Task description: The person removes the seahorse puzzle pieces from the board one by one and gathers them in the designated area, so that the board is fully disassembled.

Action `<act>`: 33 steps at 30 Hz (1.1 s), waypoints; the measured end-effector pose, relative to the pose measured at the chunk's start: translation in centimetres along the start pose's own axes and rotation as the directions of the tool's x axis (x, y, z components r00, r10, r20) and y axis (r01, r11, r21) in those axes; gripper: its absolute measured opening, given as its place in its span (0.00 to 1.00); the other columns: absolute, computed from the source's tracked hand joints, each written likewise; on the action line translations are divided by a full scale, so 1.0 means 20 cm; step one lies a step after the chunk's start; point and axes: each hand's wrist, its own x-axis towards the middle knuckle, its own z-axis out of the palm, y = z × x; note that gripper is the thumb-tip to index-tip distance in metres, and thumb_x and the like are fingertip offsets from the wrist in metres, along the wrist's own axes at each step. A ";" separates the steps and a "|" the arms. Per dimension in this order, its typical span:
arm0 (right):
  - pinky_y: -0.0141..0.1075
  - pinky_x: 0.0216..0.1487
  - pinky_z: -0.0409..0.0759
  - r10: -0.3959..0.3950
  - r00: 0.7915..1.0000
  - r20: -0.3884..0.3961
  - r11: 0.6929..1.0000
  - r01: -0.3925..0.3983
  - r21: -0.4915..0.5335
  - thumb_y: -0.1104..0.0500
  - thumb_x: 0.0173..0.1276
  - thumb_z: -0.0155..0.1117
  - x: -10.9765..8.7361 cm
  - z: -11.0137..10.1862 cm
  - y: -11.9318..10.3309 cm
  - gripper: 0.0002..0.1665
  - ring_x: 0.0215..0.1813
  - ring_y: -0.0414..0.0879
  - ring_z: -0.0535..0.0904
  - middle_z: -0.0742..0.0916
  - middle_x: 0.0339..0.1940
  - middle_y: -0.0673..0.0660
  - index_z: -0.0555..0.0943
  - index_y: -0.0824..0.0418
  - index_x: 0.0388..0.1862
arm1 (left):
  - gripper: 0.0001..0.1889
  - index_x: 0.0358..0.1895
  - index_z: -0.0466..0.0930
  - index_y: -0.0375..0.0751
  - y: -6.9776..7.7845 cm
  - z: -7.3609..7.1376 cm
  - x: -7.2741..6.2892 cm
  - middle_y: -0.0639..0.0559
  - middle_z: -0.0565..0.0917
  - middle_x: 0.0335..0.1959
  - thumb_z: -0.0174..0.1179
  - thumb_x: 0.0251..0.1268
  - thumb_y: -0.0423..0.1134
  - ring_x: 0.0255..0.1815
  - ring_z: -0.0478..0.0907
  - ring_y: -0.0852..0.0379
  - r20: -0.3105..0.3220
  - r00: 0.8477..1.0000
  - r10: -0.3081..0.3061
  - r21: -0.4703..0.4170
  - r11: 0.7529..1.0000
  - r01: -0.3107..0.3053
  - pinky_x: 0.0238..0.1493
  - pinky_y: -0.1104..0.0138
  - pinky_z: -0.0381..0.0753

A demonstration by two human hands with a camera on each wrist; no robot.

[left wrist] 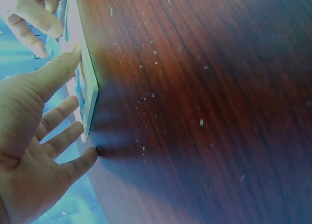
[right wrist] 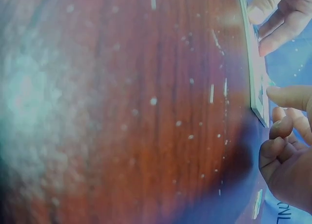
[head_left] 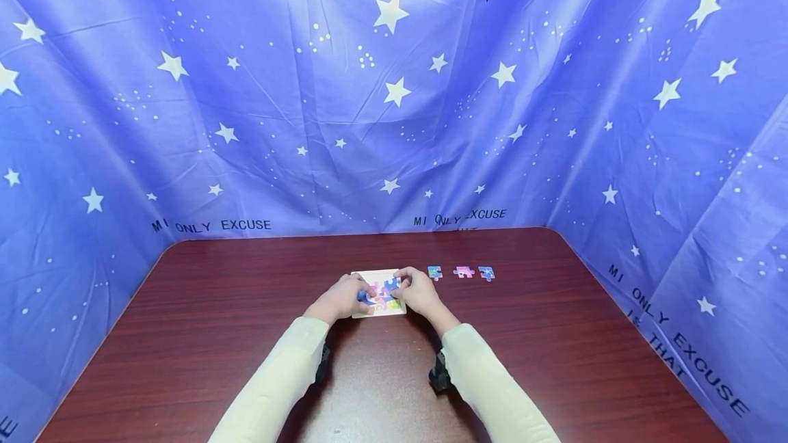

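Note:
A pale-framed jigsaw tray (head_left: 379,314) lies flat on the table, holding pink, blue and yellow-green puzzle pieces (head_left: 383,290). At its left side is my left hand (head_left: 341,297); in the left wrist view the thumb (left wrist: 61,70) reaches over the tray's top and the spread fingers lie by its edge. A dark blue part (head_left: 362,296) shows between thumb and fingers, possibly a piece. My right hand (head_left: 421,291) covers the upper right corner. Its thumb (right wrist: 287,95) extends onto the tray, while some fingers bend beside it. What lies beneath the fingertips is hidden.
Right of the tray, a blue-green piece (head_left: 434,272), a pink piece (head_left: 464,272) and a blue piece (head_left: 487,273) lie in a row on the dark red wooden table (head_left: 215,320). A blue star-patterned curtain (head_left: 345,87) encloses the back and sides.

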 end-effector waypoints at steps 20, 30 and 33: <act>0.30 0.27 0.65 0.056 0.998 -0.017 0.998 -0.056 -0.011 0.65 0.54 0.67 0.00 -0.07 0.03 0.17 0.24 0.40 0.67 0.71 0.20 0.49 0.78 0.62 0.44 | 0.12 0.39 0.85 0.43 -0.01 0.01 0.01 0.46 0.78 0.44 0.69 0.50 0.39 0.48 0.69 0.49 0.002 1.000 0.003 0.005 1.000 -0.003 0.54 0.58 0.71; 0.31 0.28 0.66 0.042 0.999 -0.032 0.998 -0.043 -0.048 0.65 0.53 0.69 -0.01 -0.12 0.06 0.17 0.24 0.40 0.67 0.72 0.20 0.49 0.79 0.62 0.44 | 0.12 0.40 0.85 0.44 -0.01 0.01 0.00 0.47 0.77 0.45 0.69 0.51 0.40 0.48 0.68 0.50 0.004 1.000 -0.013 -0.005 1.000 0.013 0.54 0.58 0.71; 0.31 0.26 0.66 0.039 0.999 -0.033 0.998 -0.041 -0.046 0.65 0.53 0.69 -0.02 -0.14 0.06 0.18 0.23 0.41 0.67 0.72 0.20 0.50 0.79 0.62 0.44 | 0.12 0.40 0.85 0.44 -0.01 0.01 0.00 0.47 0.77 0.45 0.69 0.51 0.40 0.48 0.68 0.49 0.005 1.000 -0.013 -0.006 1.000 0.013 0.53 0.58 0.71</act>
